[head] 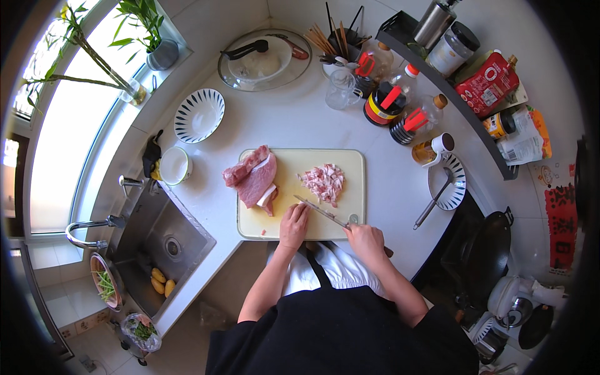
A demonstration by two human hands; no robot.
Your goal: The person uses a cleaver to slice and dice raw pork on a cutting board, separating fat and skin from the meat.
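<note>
My right hand (pixel 366 241) is closed around the handle of a kitchen knife (pixel 323 213), whose blade slants up and left over the front part of a pale cutting board (pixel 300 229). Just left of the blade, my left hand (pixel 295 226) rests on the board with bent fingers; what lies under the fingertips is mostly hidden. A heap of chopped raw meat (pixel 323 183) lies beyond the blade. Larger pieces of raw meat (pixel 255 177) sit at the board's left, partly over its edge.
A white bowl (pixel 176 166) and a patterned bowl (pixel 199 116) stand back left. The sink (pixel 164 225) holds potatoes (pixel 158 282). Sauce bottles (pixel 385 104) and a glass pitcher (pixel 341 89) stand back right, a ladle (pixel 433 199) on a patterned plate (pixel 457 180) at right, near a wok (pixel 488 253).
</note>
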